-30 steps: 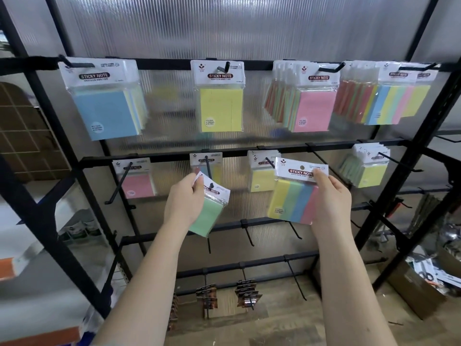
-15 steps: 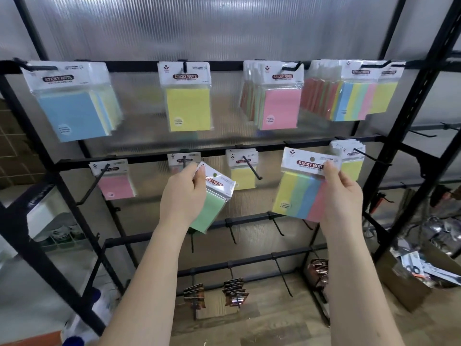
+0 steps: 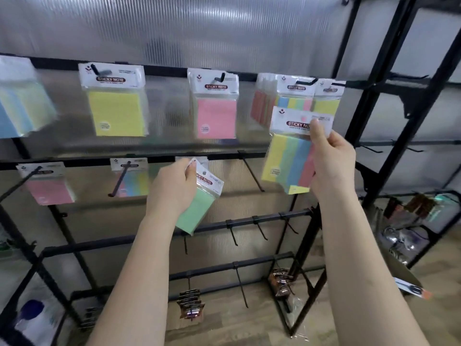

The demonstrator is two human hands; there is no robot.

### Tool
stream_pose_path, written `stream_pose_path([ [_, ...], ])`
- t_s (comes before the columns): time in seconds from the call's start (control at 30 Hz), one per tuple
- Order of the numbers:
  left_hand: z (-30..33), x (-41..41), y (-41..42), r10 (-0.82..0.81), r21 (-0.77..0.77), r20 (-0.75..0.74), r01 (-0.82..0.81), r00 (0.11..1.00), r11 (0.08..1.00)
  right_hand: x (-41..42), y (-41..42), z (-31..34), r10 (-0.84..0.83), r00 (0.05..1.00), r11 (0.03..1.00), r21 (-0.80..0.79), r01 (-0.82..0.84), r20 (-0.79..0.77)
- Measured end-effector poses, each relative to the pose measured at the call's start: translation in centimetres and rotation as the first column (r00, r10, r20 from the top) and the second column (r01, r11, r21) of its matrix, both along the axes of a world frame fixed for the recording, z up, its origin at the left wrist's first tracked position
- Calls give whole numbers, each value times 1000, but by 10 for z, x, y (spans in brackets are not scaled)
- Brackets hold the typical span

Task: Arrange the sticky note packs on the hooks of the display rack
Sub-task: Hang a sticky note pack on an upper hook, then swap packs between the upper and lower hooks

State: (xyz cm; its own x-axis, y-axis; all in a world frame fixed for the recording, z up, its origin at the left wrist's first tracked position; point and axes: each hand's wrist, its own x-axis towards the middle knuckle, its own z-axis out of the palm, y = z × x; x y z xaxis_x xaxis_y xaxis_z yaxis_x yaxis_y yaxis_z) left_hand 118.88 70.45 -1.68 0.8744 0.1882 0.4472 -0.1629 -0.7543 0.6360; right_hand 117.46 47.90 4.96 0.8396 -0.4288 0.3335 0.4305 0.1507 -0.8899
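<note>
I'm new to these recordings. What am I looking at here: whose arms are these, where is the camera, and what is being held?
There is one view, from a camera worn on a person's head, looking forward and down at their bare arms. In front stands a black display rack with hooks, several carrying sticky note packs, such as a yellow pack and a pink pack on the top row. The left hand has a grip on a green pack. The right hand holds a striped multicolour pack raised near similar packs at the top right. Neither held pack is on a hook yet.
</note>
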Motion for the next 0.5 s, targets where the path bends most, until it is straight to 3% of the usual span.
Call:
stream_pose_path([
  [0.2, 5, 13, -27, -36, -25, -18, 35, 999, 999, 41, -26, 30, -60, 998, 997, -56, 58, -34],
  [0.5, 14, 50, -42, -69, -11, -37, 68, 997, 998, 88, -44, 49, -96, 995, 995, 0, 96, -30],
])
